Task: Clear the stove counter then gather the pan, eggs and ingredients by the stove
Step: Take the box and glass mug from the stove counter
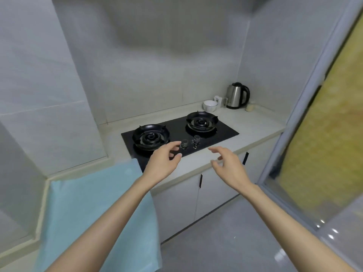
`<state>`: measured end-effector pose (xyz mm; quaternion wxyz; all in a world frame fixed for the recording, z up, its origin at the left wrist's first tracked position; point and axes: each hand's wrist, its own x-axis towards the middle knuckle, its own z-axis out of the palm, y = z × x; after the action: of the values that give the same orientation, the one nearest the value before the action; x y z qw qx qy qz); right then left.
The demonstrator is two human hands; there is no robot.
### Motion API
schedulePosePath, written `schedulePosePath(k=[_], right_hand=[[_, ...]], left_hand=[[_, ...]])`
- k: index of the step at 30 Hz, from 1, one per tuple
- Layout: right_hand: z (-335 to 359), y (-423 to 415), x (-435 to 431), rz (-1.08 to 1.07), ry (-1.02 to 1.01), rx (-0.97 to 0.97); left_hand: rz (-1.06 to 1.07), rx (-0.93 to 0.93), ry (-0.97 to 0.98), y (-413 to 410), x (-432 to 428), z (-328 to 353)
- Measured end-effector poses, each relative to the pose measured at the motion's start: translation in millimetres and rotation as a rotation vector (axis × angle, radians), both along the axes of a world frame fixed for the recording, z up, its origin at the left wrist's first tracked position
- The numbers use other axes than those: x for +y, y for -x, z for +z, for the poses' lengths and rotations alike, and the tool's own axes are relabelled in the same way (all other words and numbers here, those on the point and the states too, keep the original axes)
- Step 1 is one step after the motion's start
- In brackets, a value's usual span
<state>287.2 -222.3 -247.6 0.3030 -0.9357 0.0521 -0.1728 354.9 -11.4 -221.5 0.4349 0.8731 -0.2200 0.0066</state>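
Note:
A black two-burner gas stove (176, 132) is set into a pale counter (253, 124). My left hand (163, 161) hovers over the stove's front edge near the knobs (184, 143), fingers loosely curled and holding nothing. My right hand (227, 165) hangs over the counter's front edge, fingers relaxed and empty. In the back right corner stand a steel kettle (236, 96), a white bowl (210, 106) and a small pale cup (249, 107). No pan or eggs are in view.
A light blue cloth (88, 209) drapes over the counter's left part and hangs down its front. White cabinet doors (196, 197) with dark handles are below. A glass sliding door (318, 134) stands at the right. Grey floor lies in front.

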Motion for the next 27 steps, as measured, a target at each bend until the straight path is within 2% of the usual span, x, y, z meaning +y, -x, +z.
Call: schedulePosePath(k=[6, 12, 21, 27], right_hand=[[4.7, -45.5, -82.5, -0.135, 0.004, 0.023], [-3.4, -93.5, -175.1, -0.202, -0.006, 0.015], [-23.3, -197.8, -342.6, -0.119, -0.008, 0.061], [-27.2, -262.4, -427.2, -0.033, -0.02, 0.103]], left_hand=[[-0.133, 0.05, 0.015, -80.6, -93.2, 1.5], [-0.16, 0.145, 0.084, -149.9, -187.0, -13.6], [-0.052, 0.251, 0.112, -239.3, -346.1, -43.3], [0.045, 0.275, 0.104, -293.0, -416.0, -48.1]])
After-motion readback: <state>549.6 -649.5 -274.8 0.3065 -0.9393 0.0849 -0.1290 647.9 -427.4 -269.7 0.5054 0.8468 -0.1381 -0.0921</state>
